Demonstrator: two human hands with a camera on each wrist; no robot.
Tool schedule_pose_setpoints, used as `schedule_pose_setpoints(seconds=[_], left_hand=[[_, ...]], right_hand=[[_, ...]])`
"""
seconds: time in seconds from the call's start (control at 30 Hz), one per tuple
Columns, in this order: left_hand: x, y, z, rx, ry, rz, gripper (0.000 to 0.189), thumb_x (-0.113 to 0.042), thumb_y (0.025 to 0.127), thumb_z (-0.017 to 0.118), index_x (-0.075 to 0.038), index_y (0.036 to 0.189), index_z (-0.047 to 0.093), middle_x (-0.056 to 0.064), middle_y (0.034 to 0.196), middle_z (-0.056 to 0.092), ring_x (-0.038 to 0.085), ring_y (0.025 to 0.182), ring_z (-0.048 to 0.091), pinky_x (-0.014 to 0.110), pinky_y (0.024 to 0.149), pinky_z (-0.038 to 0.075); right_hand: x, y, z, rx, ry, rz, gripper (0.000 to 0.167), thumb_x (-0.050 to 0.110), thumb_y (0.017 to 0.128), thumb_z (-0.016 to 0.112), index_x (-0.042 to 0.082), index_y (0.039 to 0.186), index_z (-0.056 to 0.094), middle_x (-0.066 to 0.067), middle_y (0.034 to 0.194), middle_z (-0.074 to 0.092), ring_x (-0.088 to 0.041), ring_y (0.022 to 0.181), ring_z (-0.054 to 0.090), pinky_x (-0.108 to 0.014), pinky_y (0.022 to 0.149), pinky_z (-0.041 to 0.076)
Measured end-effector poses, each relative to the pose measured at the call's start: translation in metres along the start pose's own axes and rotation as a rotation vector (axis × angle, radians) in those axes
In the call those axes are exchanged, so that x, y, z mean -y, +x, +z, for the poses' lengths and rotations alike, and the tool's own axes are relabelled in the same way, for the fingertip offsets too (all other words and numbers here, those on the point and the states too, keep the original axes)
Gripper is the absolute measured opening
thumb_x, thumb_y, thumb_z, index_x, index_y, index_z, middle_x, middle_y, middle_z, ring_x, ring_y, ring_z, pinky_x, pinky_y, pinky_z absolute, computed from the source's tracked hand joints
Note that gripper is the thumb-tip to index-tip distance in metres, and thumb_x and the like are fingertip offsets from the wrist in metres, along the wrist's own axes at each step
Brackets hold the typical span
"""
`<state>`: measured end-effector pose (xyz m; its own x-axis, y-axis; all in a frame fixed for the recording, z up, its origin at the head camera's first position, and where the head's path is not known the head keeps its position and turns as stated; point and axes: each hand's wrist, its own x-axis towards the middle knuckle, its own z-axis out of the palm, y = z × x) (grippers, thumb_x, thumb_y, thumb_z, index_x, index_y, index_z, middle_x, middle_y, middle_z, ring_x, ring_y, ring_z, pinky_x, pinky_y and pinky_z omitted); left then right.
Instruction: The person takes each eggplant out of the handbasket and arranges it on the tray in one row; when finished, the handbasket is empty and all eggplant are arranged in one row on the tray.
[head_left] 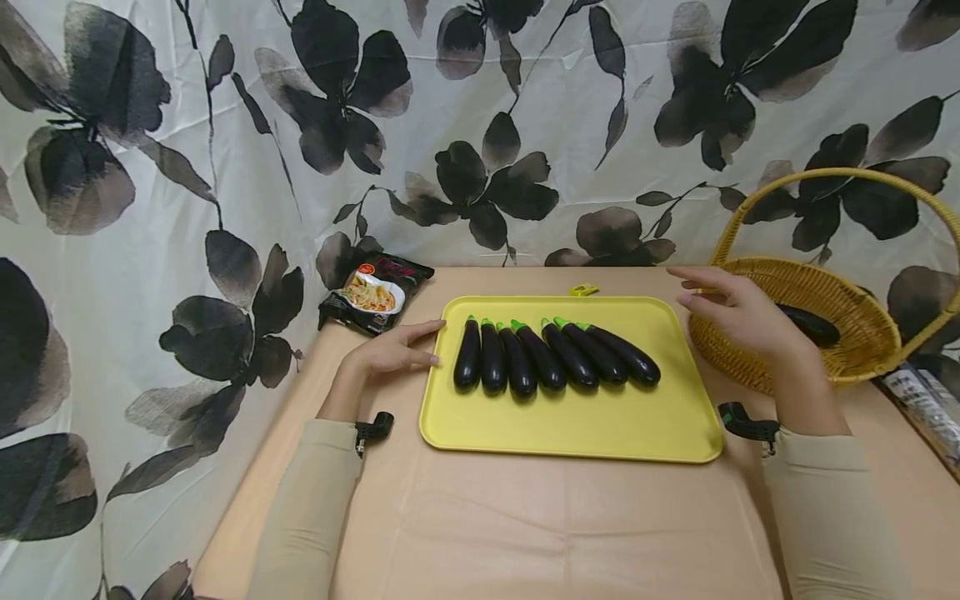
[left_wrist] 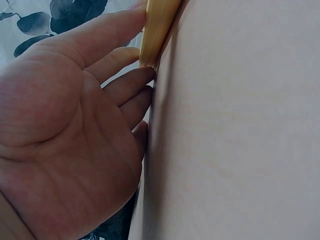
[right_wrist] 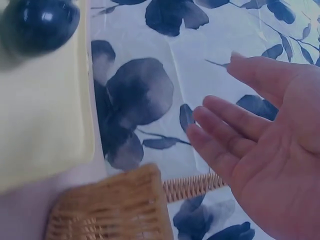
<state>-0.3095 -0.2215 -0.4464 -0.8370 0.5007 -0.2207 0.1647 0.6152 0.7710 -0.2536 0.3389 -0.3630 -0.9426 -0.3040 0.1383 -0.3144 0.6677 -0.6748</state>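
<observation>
My left hand touches the left edge of a yellow tray with its thumb and fingertips, the fingers nearly straight. In the left wrist view, that hand lies against the tray's rim. Several dark purple eggplants lie side by side on the tray, green stem ends toward the back. My right hand hovers near the left side of a wicker basket, holding nothing. Its fingers are extended in the right wrist view. Inside the basket lies another eggplant.
A black food packet sits at the back left. Behind the tray lies a small yellow item. The basket's tall handle arches up at the right. Beyond it, a clear-wrapped package lies at the table's right. A floral cloth hangs behind.
</observation>
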Motion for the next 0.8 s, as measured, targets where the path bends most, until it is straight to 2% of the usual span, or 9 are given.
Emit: schedule_pose_setpoints(seconds=[0.07, 0.23, 0.27, 0.33, 0.4, 0.47, 0.53, 0.73, 0.8], left_hand=[[0.0, 0.0, 0.0, 0.003, -0.006, 0.002, 0.086, -0.033, 0.091, 0.082, -0.021, 0.164, 0.036, 0.003, 0.171, 0.03, 0.024, 0.161, 0.017, 0.048, 0.132, 0.014], [0.0, 0.0, 0.001, 0.006, -0.027, 0.003, 0.086, -0.032, 0.091, 0.082, -0.02, 0.163, 0.037, 0.003, 0.171, 0.031, 0.024, 0.161, 0.017, 0.048, 0.132, 0.015], [0.001, 0.0, 0.0, 0.006, -0.026, 0.003, 0.086, -0.032, 0.091, 0.082, -0.02, 0.163, 0.037, 0.004, 0.171, 0.03, 0.024, 0.161, 0.017, 0.049, 0.132, 0.014], [0.001, 0.0, 0.0, 0.004, -0.023, 0.001, 0.086, -0.032, 0.091, 0.082, -0.02, 0.163, 0.037, 0.004, 0.171, 0.03, 0.024, 0.161, 0.017, 0.048, 0.132, 0.014], [0.001, 0.0, 0.0, 0.005, -0.02, -0.001, 0.086, -0.032, 0.091, 0.082, -0.02, 0.164, 0.036, 0.004, 0.171, 0.03, 0.025, 0.161, 0.017, 0.048, 0.132, 0.014], [0.0, 0.0, 0.0, 0.004, -0.01, -0.003, 0.086, -0.032, 0.092, 0.081, -0.02, 0.164, 0.036, 0.005, 0.172, 0.029, 0.026, 0.161, 0.017, 0.049, 0.132, 0.014], [0.0, 0.0, 0.0, 0.004, -0.008, -0.004, 0.086, -0.031, 0.092, 0.081, -0.02, 0.164, 0.036, 0.005, 0.171, 0.029, 0.025, 0.161, 0.016, 0.048, 0.133, 0.013], [0.0, 0.001, 0.001, 0.0, -0.014, -0.007, 0.085, -0.03, 0.092, 0.081, -0.021, 0.163, 0.037, 0.004, 0.171, 0.03, 0.025, 0.161, 0.017, 0.048, 0.133, 0.014], [-0.001, 0.001, 0.001, -0.002, -0.018, -0.008, 0.085, -0.03, 0.092, 0.081, -0.021, 0.163, 0.037, 0.004, 0.171, 0.03, 0.025, 0.161, 0.017, 0.048, 0.133, 0.014]], right_hand=[[-0.002, -0.003, -0.002, -0.025, 0.002, 0.006, 0.053, 0.033, 0.108, 0.057, 0.016, 0.157, 0.048, -0.017, 0.156, 0.048, -0.04, 0.134, 0.051, 0.004, 0.085, 0.035], [-0.013, -0.005, -0.008, -0.068, -0.013, 0.016, 0.057, 0.03, 0.107, 0.06, 0.013, 0.159, 0.044, -0.019, 0.151, 0.049, -0.044, 0.131, 0.052, 0.005, 0.08, 0.037], [-0.016, -0.005, -0.01, -0.07, -0.023, 0.021, 0.058, 0.03, 0.107, 0.061, 0.015, 0.16, 0.044, -0.02, 0.152, 0.048, -0.045, 0.132, 0.05, -0.001, 0.086, 0.044], [-0.025, -0.004, -0.014, -0.068, -0.042, 0.035, 0.058, 0.03, 0.106, 0.062, 0.016, 0.16, 0.044, -0.022, 0.156, 0.044, -0.048, 0.138, 0.045, -0.024, 0.104, 0.051], [-0.034, -0.005, -0.018, -0.062, -0.055, 0.057, 0.059, 0.033, 0.106, 0.063, 0.016, 0.159, 0.045, -0.023, 0.161, 0.039, -0.051, 0.144, 0.037, -0.055, 0.114, 0.044], [-0.044, -0.005, -0.023, -0.061, -0.064, 0.07, 0.058, 0.033, 0.105, 0.064, 0.013, 0.156, 0.049, -0.025, 0.163, 0.036, -0.054, 0.147, 0.031, -0.079, 0.11, 0.03], [-0.056, -0.005, -0.027, -0.06, -0.074, 0.076, 0.056, 0.034, 0.104, 0.065, 0.01, 0.153, 0.052, -0.026, 0.162, 0.037, -0.055, 0.147, 0.03, -0.08, 0.111, 0.028], [-0.09, -0.006, -0.039, -0.035, -0.094, 0.085, 0.053, 0.031, 0.104, 0.066, 0.006, 0.15, 0.056, -0.027, 0.154, 0.047, -0.05, 0.141, 0.038, -0.075, 0.11, 0.033], [-0.099, -0.007, -0.042, -0.029, -0.113, 0.111, 0.054, 0.034, 0.104, 0.065, 0.008, 0.15, 0.055, -0.026, 0.152, 0.05, -0.045, 0.138, 0.042, -0.056, 0.113, 0.042]])
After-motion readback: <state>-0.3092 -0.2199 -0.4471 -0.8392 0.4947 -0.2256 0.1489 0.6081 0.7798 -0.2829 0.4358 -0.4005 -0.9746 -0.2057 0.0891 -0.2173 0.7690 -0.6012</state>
